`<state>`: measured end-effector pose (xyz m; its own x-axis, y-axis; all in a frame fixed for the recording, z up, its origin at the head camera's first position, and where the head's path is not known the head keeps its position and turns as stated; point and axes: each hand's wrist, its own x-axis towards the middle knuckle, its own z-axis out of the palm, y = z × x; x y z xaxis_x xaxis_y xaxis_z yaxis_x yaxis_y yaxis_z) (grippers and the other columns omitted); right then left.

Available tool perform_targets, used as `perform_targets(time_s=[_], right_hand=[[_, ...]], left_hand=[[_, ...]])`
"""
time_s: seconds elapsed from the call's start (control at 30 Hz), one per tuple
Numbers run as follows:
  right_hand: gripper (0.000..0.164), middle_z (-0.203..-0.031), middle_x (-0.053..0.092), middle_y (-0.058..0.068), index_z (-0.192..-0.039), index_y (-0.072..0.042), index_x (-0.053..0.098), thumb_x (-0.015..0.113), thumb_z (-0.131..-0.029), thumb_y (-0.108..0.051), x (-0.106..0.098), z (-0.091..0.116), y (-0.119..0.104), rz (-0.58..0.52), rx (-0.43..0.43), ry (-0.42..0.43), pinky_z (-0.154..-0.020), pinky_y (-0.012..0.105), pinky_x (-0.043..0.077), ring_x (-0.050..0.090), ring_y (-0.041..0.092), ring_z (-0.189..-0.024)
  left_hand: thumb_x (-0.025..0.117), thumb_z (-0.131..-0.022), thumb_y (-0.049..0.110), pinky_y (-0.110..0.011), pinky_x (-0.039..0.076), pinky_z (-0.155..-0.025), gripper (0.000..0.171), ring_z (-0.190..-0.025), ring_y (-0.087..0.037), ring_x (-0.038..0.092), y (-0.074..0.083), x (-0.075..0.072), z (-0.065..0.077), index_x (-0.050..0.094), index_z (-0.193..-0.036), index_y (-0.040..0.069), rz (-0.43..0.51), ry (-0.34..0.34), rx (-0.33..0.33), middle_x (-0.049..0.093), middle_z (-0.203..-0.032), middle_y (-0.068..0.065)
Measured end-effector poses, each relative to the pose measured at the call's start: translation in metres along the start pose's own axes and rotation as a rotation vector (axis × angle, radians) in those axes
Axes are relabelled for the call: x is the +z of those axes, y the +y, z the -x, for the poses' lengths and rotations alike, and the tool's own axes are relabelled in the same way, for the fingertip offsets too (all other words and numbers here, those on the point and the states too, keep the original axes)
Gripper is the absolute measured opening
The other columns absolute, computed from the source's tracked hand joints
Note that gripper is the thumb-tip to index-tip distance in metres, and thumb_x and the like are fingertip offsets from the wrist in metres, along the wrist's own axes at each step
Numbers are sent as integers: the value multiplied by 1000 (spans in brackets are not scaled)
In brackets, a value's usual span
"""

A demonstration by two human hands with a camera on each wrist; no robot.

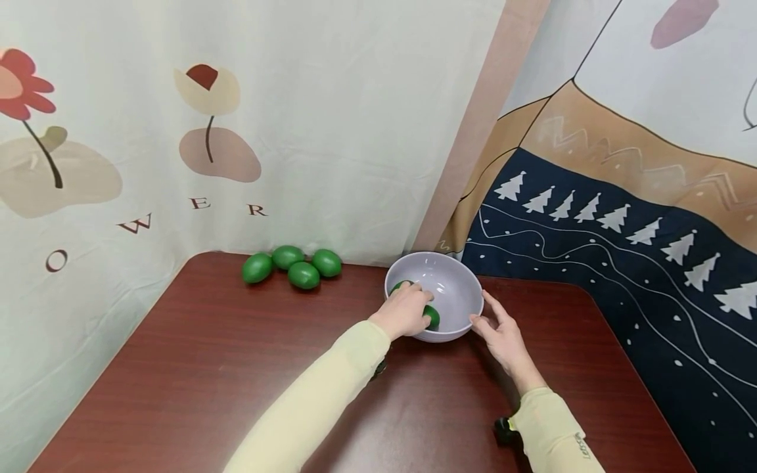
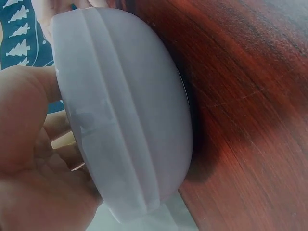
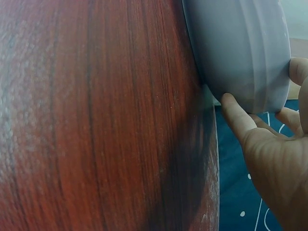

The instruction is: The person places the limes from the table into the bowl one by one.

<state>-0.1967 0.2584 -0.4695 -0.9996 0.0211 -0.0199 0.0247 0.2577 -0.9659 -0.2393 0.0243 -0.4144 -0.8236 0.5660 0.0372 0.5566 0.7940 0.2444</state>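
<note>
A light purple bowl (image 1: 458, 295) stands near the back edge of the table. My left hand (image 1: 407, 310) reaches over its near left rim, fingers bent down inside. One green oval fruit (image 1: 434, 318) shows beside those fingertips, and part of another shows behind the hand. The bowl wall hides most of the left fingers in the left wrist view, so whether they grip a fruit is unclear. With thumb at the rim and fingers against the outer side, my right hand (image 1: 503, 338) holds the bowl's right side, also seen in the right wrist view (image 3: 274, 144).
Several green oval fruits (image 1: 304, 275) lie clustered at the back left of the dark red wooden table (image 1: 236, 368). Directly behind the table hang a pale curtain (image 1: 343, 131) with flower prints and a dark blue cloth (image 1: 591, 249) with white trees.
</note>
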Motion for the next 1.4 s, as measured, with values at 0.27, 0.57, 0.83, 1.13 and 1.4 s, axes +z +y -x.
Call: perform_targets(time_s=[0.27, 0.57, 0.83, 1.13, 1.4], right_hand=[[69, -151, 43, 27, -164, -9, 27, 59, -103, -4, -1, 0, 1, 19, 17, -6, -96, 27, 54, 64, 6, -112], [69, -151, 42, 26, -164, -10, 28, 60, -103, -6, 1, 0, 2, 12, 22, -11, -96, 29, 54, 64, 1, -107], [69, -153, 42, 26, -164, -11, 27, 60, -104, -8, -1, 0, 0, 28, 34, -14, -98, 31, 53, 64, -1, -106], [69, -154, 41, 28, -164, -9, 27, 60, -104, -7, -1, -1, -2, 16, 26, -14, -98, 32, 53, 63, -3, -105], [69, -156, 39, 26, -164, -10, 27, 61, -104, -8, -1, 0, -1, 20, 31, -12, -97, 29, 53, 63, 8, -112]], left_hand=[[69, -94, 23, -41, 46, -105, 42, -119, -30, 56, -6, -1, 7, 68, -134, 8, 41, 29, 10, 66, -128, -10], [68, -95, 25, -41, 47, -100, 40, -113, -29, 55, -19, 2, 15, 69, -131, 8, 54, 129, 53, 66, -126, -9], [69, -94, 24, -42, 46, -98, 39, -106, -28, 55, -24, -2, 24, 69, -128, 6, 30, 203, 104, 65, -119, -9], [70, -93, 20, -45, 45, -98, 34, -107, -30, 52, -37, -1, 32, 69, -124, 6, 85, 281, 122, 62, -118, -10], [71, -92, 21, -46, 45, -100, 42, -112, -31, 52, -48, 1, 37, 67, -131, 5, 115, 323, 96, 61, -126, -12]])
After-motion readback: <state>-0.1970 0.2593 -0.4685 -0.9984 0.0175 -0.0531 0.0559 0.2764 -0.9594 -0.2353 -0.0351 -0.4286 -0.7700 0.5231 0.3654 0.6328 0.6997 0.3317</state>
